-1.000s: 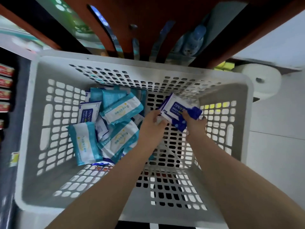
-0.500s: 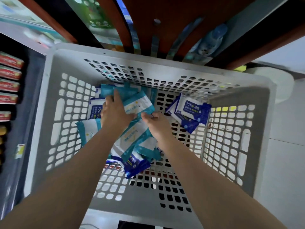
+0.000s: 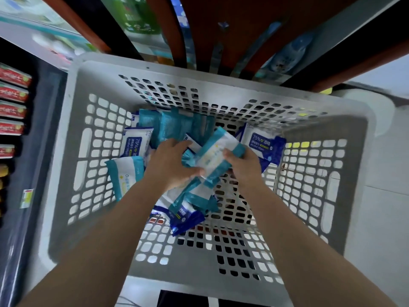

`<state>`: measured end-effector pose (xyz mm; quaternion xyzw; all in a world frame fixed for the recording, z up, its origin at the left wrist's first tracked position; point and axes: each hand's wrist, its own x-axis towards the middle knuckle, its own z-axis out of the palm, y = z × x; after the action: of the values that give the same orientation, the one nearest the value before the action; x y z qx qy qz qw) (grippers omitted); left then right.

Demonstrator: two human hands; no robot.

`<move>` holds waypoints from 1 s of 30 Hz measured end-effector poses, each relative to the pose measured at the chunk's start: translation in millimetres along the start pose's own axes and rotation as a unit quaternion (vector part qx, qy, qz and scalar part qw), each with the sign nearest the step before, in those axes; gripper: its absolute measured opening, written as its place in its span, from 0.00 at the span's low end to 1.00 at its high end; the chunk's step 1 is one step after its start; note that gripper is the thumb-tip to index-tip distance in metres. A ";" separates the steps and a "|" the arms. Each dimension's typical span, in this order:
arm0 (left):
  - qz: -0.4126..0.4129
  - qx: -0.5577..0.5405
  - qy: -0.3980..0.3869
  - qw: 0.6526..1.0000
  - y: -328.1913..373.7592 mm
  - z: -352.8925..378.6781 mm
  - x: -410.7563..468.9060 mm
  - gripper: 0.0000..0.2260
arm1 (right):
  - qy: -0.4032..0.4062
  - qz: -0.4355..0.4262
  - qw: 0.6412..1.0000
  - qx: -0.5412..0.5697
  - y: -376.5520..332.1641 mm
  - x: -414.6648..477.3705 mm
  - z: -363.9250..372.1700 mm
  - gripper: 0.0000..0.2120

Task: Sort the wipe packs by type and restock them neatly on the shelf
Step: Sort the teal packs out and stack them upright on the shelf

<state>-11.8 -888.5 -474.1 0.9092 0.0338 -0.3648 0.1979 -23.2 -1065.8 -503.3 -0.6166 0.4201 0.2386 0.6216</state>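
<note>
A white perforated basket [image 3: 66, 151] holds teal-and-white wipe packs and dark blue alcohol wipe packs. Both hands are inside it. My right hand [image 3: 243, 167] grips a teal wipe pack [image 3: 219, 156], lifted and tilted above the pile. My left hand [image 3: 168, 165] holds the same pack's lower left end, fingers curled round it. A small stack of dark blue alcohol packs [image 3: 263, 145] lies against the right wall. More teal packs [image 3: 174, 127] and a blue pack [image 3: 136, 142] lie at the back left. Another blue pack [image 3: 186, 216] lies below my hands.
A wooden shelf unit [image 3: 221, 29] with blurred bottles rises behind the basket. Red boxed goods [image 3: 13, 94] line a dark shelf on the left. A white roll [image 3: 365, 107] sits behind the basket's right corner. Pale floor tiles lie to the right.
Both hands have taken a teal pack from the pile and raised it toward the right. The view has shifted closer to the basket.
</note>
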 end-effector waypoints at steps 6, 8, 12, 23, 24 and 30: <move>0.059 0.214 0.054 0.974 4.7 20.9 -12.8 0.34 | 0.063 0.070 0.932 -0.349 44.2 -0.6 -71.6 0.12; 0.085 0.179 0.079 0.977 8.5 25.6 -13.8 0.26 | 0.055 0.098 0.895 -0.431 55.9 -1.9 -83.0 0.13; 0.069 -0.129 0.068 0.987 28.1 21.3 -16.0 0.18 | 0.099 0.044 0.851 -0.514 69.8 -3.8 -84.2 0.24; 0.173 -0.038 0.078 0.981 62.1 63.5 -17.6 0.17 | 0.235 -0.057 0.941 -0.237 38.6 -3.2 -70.5 0.13; 0.183 -0.009 0.120 0.976 53.1 57.9 -14.9 0.16 | 0.200 -0.078 0.936 -0.278 40.0 -5.0 -65.0 0.11; 0.048 0.171 0.070 0.982 5.4 27.5 4.8 0.24 | -0.123 -0.082 0.920 -0.363 58.1 -13.5 -0.9 0.22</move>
<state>-25.0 -904.4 -493.5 0.9534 -0.0590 -0.2910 0.0537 -77.9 -1056.4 -525.1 -0.7981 0.1731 0.3972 0.4187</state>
